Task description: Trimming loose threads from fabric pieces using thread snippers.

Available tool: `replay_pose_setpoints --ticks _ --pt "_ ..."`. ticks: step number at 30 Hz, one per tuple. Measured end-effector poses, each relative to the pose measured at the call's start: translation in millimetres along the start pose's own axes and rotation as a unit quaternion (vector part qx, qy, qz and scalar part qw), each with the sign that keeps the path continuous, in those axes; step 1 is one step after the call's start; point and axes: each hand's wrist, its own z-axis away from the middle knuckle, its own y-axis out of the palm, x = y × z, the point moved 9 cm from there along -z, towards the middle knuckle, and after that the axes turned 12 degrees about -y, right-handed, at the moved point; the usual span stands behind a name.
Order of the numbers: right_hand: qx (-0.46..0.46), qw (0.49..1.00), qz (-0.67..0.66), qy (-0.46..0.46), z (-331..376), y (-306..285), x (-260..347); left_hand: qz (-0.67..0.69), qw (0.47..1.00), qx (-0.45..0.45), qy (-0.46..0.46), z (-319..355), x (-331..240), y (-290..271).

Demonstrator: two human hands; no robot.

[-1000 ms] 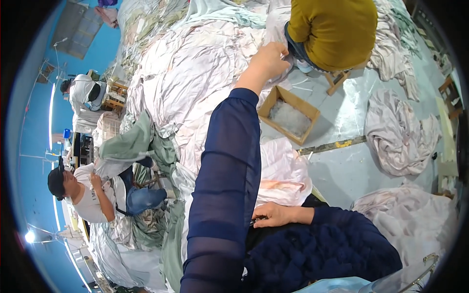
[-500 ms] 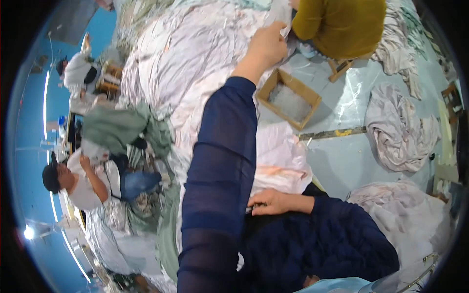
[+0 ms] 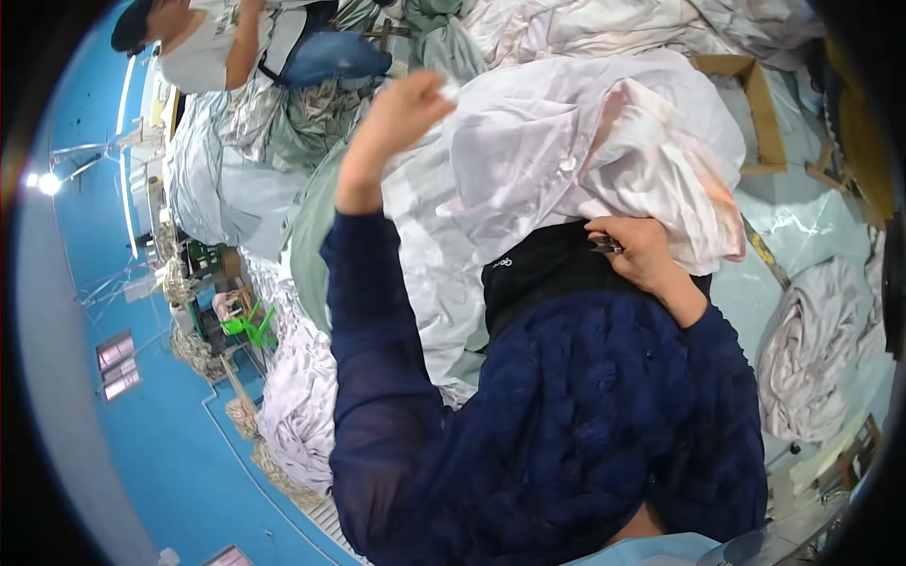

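Observation:
A white cloth with pale pink and orange patches (image 3: 528,141) lies bunched over my lap, its lower edge on black fabric (image 3: 538,274). Raised at the cloth's left side is my left hand (image 3: 401,118), blurred, with its fingers curled closed. A whitish bit shows at those fingertips, too smeared to name. My right hand (image 3: 646,255) rests on my lap at the cloth's near edge. Closed in it are small dark metal thread snips (image 3: 606,244), partly covered by the fingers.
A cardboard box (image 3: 769,123) stands on the floor at the far right. Heaped pale cloth (image 3: 821,340) lies at right, more green and white fabric at left. A person in a white shirt (image 3: 212,52) sits at the far left; another person's mustard garment (image 3: 859,113) shows at right.
My left hand has come back from far ahead toward the left. White cloth now covers more of my lap. The view has turned, and the snips in my right hand now show.

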Motion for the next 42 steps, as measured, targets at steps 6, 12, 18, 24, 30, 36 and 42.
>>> replay_pose_setpoints --ticks 6,12,18,24,30,36,42 --pt "0.018 0.997 0.024 -0.075 -39.5 31.6 34.4 0.31 0.918 0.001 -0.247 149.6 134.0 136.1" --pt "0.069 0.985 0.098 -0.123 -59.1 71.5 37.2 0.489 0.809 -0.093 -0.312 182.5 134.1 175.9" --pt "-0.045 0.986 0.103 -0.122 -53.8 32.7 36.0 0.459 0.812 -0.255 -0.257 210.4 125.4 150.5" --pt "-0.075 0.986 0.14 -0.055 -51.1 7.0 8.9 0.432 0.839 -0.276 -0.183 204.7 84.1 129.0" --pt "-0.127 0.981 -0.051 0.14 -36.8 30.6 -19.3 0.414 0.84 -0.312 -0.159 208.2 72.3 133.1" --pt "-0.088 0.957 -0.196 0.193 -40.2 74.3 -13.2 0.443 0.771 -0.29 -0.354 238.8 128.2 189.6" --pt "-0.149 0.867 -0.358 0.313 -40.1 92.4 -29.3 0.713 0.578 -0.061 -0.391 246.5 121.9 241.6"
